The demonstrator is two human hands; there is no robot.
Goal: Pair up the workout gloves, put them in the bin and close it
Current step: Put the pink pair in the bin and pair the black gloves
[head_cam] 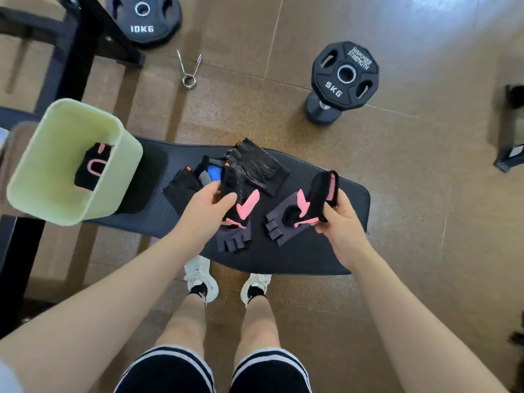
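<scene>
Two grey-and-pink fingerless gloves lie on the black bench pad (297, 256). My left hand (207, 211) grips the left grey-pink glove (236, 222) at its wrist end. My right hand (340, 222) holds the wrist strap of the right grey-pink glove (289, 219). Behind them rest black gloves with orange tabs (255, 165), another black glove (181, 188) and a blue-and-grey glove (212, 173). The pale green bin (51, 199) stands open at the pad's left end, with a black-and-pink glove (92, 168) inside. No lid is visible.
On the brown floor beyond the bench lie a 10 kg plate (143, 18), a spring collar clip (188, 69) and a 5 kg dumbbell (344, 78). A black rack frame (79, 52) stands at the back left. My feet in white shoes (226, 285) are under the pad's near edge.
</scene>
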